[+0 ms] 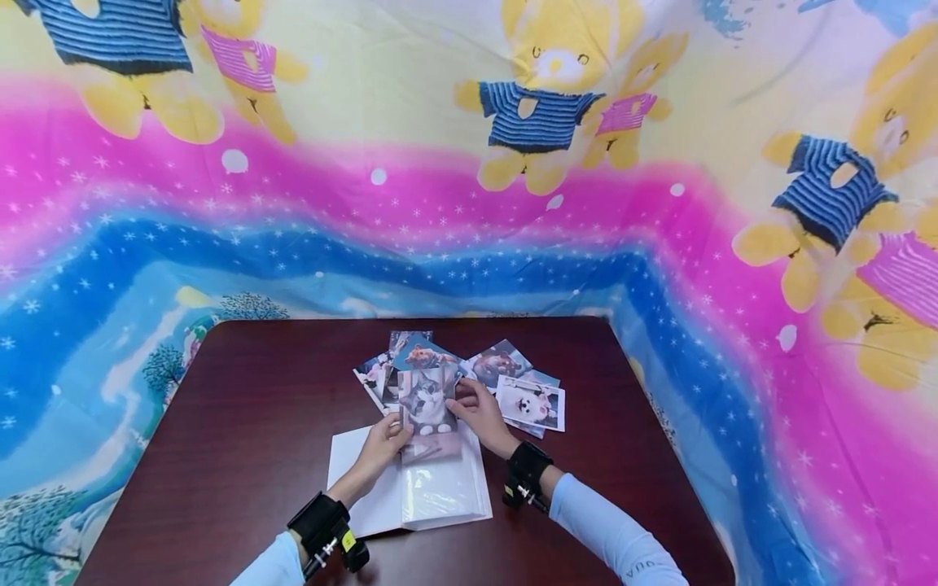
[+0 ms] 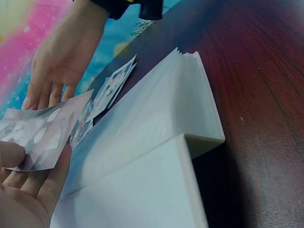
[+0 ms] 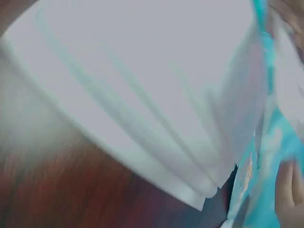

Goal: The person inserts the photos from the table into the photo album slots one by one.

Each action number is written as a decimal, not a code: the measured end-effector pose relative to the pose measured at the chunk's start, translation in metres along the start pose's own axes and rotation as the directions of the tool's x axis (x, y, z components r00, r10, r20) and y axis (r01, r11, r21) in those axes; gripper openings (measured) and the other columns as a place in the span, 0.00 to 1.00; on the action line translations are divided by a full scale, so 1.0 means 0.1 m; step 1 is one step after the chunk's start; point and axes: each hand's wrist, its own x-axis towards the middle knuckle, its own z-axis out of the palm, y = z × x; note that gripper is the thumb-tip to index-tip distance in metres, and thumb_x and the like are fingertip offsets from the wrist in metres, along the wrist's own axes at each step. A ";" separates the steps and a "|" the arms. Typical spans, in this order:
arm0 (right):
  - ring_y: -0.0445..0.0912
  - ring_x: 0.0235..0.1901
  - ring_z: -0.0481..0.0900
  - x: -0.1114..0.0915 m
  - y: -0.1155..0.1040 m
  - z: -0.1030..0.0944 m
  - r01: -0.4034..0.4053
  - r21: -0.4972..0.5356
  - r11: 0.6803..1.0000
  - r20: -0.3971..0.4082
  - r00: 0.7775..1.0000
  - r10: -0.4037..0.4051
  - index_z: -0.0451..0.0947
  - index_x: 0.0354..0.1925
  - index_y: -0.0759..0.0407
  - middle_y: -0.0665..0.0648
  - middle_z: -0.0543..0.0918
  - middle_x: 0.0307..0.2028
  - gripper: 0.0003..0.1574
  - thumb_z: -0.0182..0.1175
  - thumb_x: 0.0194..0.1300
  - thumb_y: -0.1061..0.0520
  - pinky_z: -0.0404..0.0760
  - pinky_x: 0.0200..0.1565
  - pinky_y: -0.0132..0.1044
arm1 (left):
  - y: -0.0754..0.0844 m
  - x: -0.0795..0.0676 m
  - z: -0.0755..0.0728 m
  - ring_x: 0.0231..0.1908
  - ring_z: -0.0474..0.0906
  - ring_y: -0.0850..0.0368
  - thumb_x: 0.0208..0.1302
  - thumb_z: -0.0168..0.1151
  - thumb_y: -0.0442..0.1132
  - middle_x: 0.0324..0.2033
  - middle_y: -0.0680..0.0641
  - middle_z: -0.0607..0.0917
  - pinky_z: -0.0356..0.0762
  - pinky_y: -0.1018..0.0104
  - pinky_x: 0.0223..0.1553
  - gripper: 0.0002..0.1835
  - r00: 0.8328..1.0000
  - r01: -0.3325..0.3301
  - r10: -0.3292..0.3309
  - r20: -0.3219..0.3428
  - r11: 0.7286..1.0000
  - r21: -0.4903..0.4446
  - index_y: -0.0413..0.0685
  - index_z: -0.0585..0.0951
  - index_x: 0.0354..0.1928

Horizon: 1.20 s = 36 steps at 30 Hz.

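Note:
A photo of a grey-and-white cat [image 1: 428,407] is held up over the open album. My left hand [image 1: 384,448] grips its left edge, the thumb lying on the picture side in the left wrist view and the fingers beneath. At the photo's right edge my right hand [image 1: 484,415] pinches it between thumb and fingers. Below lies the white photo album [image 1: 440,492], spread open, with glossy clear sleeves on its right side and a plain white inner cover on its left. In the right wrist view the album pages [image 3: 142,95] are fanned and blurred.
Loose animal photos lie overlapping behind the album, one with an orange animal on blue [image 1: 422,356]. Farther right are a brown animal photo [image 1: 501,365] and a white dog photo [image 1: 531,404]. The dark wooden table [image 1: 256,423] meets a printed cloth backdrop [image 1: 440,212].

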 end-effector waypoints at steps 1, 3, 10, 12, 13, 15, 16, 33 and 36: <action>0.54 0.44 0.81 0.02 0.00 -0.01 -0.047 0.073 0.996 0.017 0.999 0.045 0.66 0.63 0.77 0.73 0.78 0.50 0.29 0.61 0.69 0.64 0.81 0.45 0.35 | -0.01 -0.01 0.00 0.45 0.83 0.45 0.73 0.54 0.33 0.48 0.30 0.83 0.80 0.62 0.44 0.18 1.000 0.002 -0.002 0.007 1.000 -0.003 0.28 0.71 0.60; 0.48 0.41 0.80 0.03 -0.05 -0.04 -0.103 0.140 0.985 0.052 0.994 0.097 0.69 0.59 0.79 0.73 0.79 0.46 0.24 0.59 0.69 0.68 0.80 0.43 0.32 | -0.02 -0.02 0.00 0.46 0.83 0.43 0.73 0.55 0.33 0.47 0.30 0.83 0.80 0.61 0.46 0.18 1.000 -0.003 0.003 0.020 1.000 0.000 0.28 0.71 0.59; 0.43 0.31 0.79 0.14 -0.19 -0.16 -0.148 0.202 0.968 0.106 0.986 0.128 0.71 0.49 0.82 0.66 0.80 0.36 0.15 0.57 0.68 0.71 0.84 0.37 0.50 | -0.03 -0.04 -0.02 0.46 0.82 0.37 0.73 0.55 0.33 0.48 0.28 0.82 0.83 0.53 0.43 0.20 0.998 -0.054 0.056 -0.021 0.996 0.076 0.27 0.70 0.61; 0.45 0.31 0.79 0.23 -0.12 -0.22 -0.146 0.212 0.966 0.074 0.988 0.133 0.71 0.48 0.81 0.66 0.80 0.36 0.14 0.58 0.69 0.70 0.83 0.37 0.56 | -0.03 -0.04 -0.04 0.43 0.84 0.39 0.72 0.56 0.31 0.46 0.30 0.83 0.84 0.56 0.40 0.18 0.984 -0.143 0.160 -0.081 0.973 0.182 0.29 0.72 0.59; 0.47 0.31 0.79 0.28 -0.08 -0.25 -0.141 0.212 0.967 0.053 0.990 0.133 0.71 0.48 0.80 0.65 0.80 0.36 0.13 0.57 0.69 0.70 0.82 0.38 0.57 | -0.03 -0.04 -0.05 0.41 0.84 0.40 0.70 0.57 0.28 0.45 0.31 0.83 0.84 0.57 0.39 0.16 0.967 -0.205 0.236 -0.099 0.944 0.258 0.30 0.73 0.58; 0.52 0.30 0.79 0.38 -0.02 -0.32 -0.119 0.193 0.974 0.010 0.993 0.119 0.70 0.47 0.78 0.65 0.78 0.35 0.10 0.56 0.71 0.69 0.82 0.38 0.57 | -0.03 -0.04 -0.06 0.40 0.84 0.42 0.67 0.59 0.26 0.44 0.35 0.83 0.84 0.57 0.39 0.14 0.912 -0.329 0.403 -0.079 0.832 0.446 0.32 0.76 0.54; 0.54 0.31 0.79 0.43 0.02 -0.34 -0.111 0.189 0.976 -0.005 0.993 0.114 0.69 0.47 0.77 0.64 0.77 0.34 0.10 0.55 0.72 0.69 0.81 0.40 0.59 | -0.04 -0.04 -0.06 0.40 0.84 0.44 0.65 0.60 0.25 0.43 0.37 0.84 0.83 0.56 0.40 0.13 0.876 -0.384 0.481 -0.038 0.743 0.549 0.35 0.78 0.52; 0.79 0.37 0.70 0.66 0.07 -0.11 -0.123 0.255 0.959 0.066 0.992 0.110 0.58 0.46 0.77 0.60 0.68 0.30 0.12 0.50 0.74 0.69 0.74 0.45 0.71 | -0.26 -0.01 0.05 0.62 0.70 0.34 0.64 0.65 0.48 0.59 0.31 0.76 0.64 0.37 0.62 0.24 0.629 -0.689 0.458 0.628 -0.046 0.723 0.42 0.80 0.58; 0.80 0.38 0.69 0.66 0.08 -0.09 -0.140 0.248 0.959 0.061 0.990 0.129 0.57 0.46 0.75 0.59 0.68 0.30 0.10 0.48 0.75 0.69 0.75 0.46 0.69 | -0.28 0.00 0.07 0.61 0.71 0.35 0.64 0.65 0.48 0.58 0.32 0.77 0.64 0.36 0.62 0.23 0.616 -0.699 0.475 0.629 -0.040 0.714 0.43 0.80 0.57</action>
